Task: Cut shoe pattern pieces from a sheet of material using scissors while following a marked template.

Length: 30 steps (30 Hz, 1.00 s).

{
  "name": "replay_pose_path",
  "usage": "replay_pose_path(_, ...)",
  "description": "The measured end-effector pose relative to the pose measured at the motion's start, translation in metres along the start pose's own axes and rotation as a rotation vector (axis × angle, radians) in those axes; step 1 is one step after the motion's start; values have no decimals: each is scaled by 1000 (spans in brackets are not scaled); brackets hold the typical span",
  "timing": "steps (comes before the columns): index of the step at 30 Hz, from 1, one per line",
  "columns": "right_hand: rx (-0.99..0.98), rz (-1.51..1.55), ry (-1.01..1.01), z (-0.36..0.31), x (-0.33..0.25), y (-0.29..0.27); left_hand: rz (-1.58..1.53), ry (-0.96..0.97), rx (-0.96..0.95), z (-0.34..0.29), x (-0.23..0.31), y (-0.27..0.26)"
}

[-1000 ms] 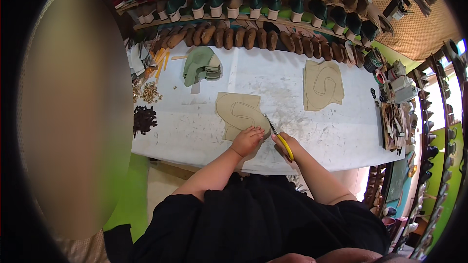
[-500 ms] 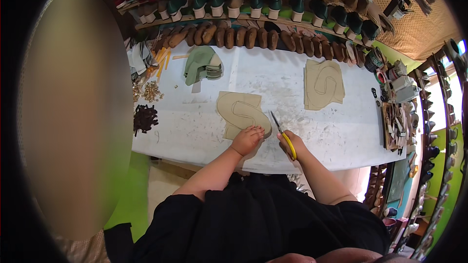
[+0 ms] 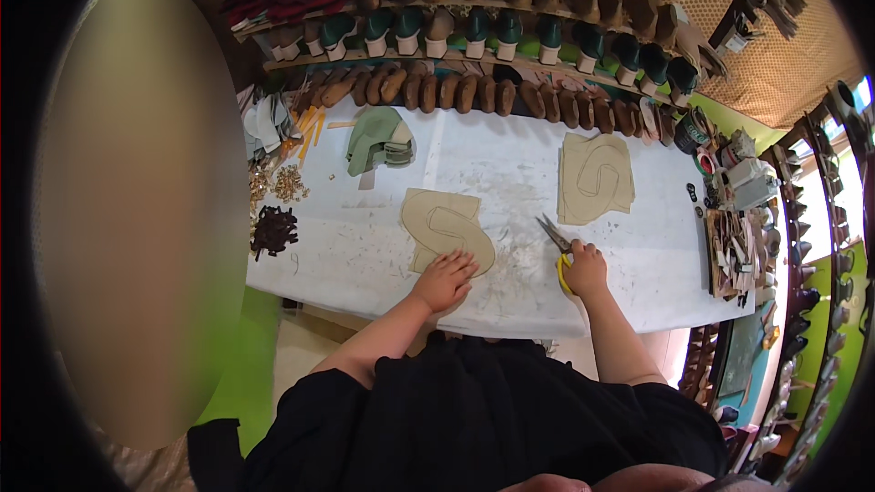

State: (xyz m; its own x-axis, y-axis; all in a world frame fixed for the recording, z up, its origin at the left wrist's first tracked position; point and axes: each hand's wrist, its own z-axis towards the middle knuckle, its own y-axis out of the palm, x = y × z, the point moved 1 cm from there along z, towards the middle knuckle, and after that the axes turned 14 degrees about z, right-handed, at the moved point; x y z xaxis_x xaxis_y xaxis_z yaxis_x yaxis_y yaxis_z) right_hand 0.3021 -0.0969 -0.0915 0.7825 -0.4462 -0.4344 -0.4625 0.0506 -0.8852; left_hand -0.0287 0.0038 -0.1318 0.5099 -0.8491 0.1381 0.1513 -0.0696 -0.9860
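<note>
Flat on a piece of beige sheet material (image 3: 428,219) lies my left hand (image 3: 446,279), fingers stretched out. Curved pattern lines are drawn on that sheet, and its right side is cut round. My right hand (image 3: 585,268) is closed on a pair of scissors (image 3: 558,239) with yellow handles. The blades stand a little apart and point away from me to the left, over the white table (image 3: 510,301) and clear of the sheet. Farther right lies a stack of similar beige sheets (image 3: 572,204) with the same curved outline.
Green cut pieces (image 3: 369,138) are stacked at the back left. Beside them are yellow sticks (image 3: 313,126), small gold-coloured parts (image 3: 290,184) and a dark brown heap (image 3: 273,231). Wooden shoe lasts (image 3: 448,91) line the back edge. Scraps in a box (image 3: 729,260) stand at the right.
My right hand has moved right and away from the sheet with the scissors, whose blades have come apart. My left hand has flattened out slightly to the left on the sheet.
</note>
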Motion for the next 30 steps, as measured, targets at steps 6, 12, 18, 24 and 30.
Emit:
replay_pose_path(6,-237,-215,-25,14,-21,-32,119,-337,-169,-26,-1,-20)
replay_pose_path(12,-249,-233,-230,51,-64,-23,131,-496,-138,-28,0,-22)
replay_pose_path(18,-158,-17,-703,74,-86,30,111,-508,-137,-27,-2,-18)
replay_pose_path(24,-45,95,-794,73,-70,65,149,-511,-150,-22,1,-15)
replay_pose_path(30,-112,289,-849,39,-87,27,-162,-837,-339,13,31,-28)
